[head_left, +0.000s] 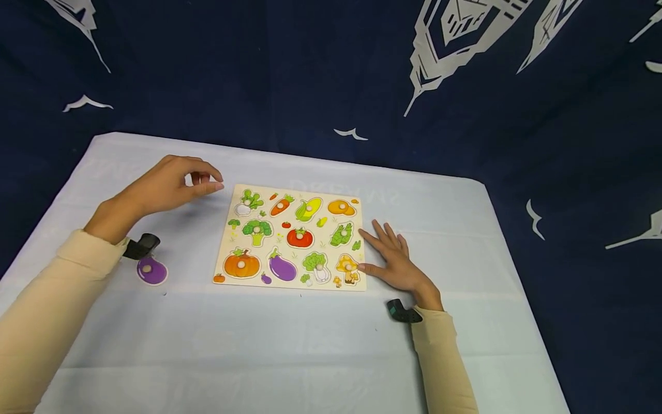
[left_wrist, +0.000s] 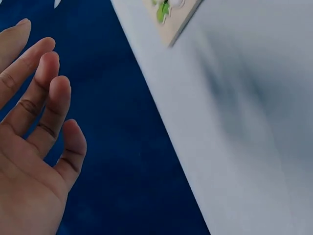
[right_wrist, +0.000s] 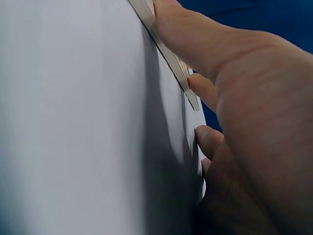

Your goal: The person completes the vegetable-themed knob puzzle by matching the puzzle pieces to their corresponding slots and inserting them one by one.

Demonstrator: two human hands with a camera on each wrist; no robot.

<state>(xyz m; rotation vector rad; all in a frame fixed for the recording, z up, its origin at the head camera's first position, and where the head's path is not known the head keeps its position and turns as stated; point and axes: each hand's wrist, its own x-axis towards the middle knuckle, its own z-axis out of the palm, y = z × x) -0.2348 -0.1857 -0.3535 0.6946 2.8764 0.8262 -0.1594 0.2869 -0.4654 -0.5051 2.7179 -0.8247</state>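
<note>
A wooden vegetable puzzle board (head_left: 269, 236) lies flat on the white-covered table, with small knobs on most of its pieces. My left hand (head_left: 168, 184) is held above the table to the left of the board's upper corner, its fingers loosely bent and holding nothing; the left wrist view shows its palm (left_wrist: 29, 161) bare. At the board's right edge, my right hand (head_left: 397, 265) is spread, thumb and index fingertip touching the edge near the mushroom piece (head_left: 349, 264). Below my left wrist, an eggplant piece (head_left: 153, 272) with a knob lies on the table, its top hidden by the wrist camera.
The white tablecloth (head_left: 289, 345) covers the table up to its far edge. Behind it hangs a dark blue cloth (head_left: 217, 75) with white prints. A black camera is strapped on each wrist.
</note>
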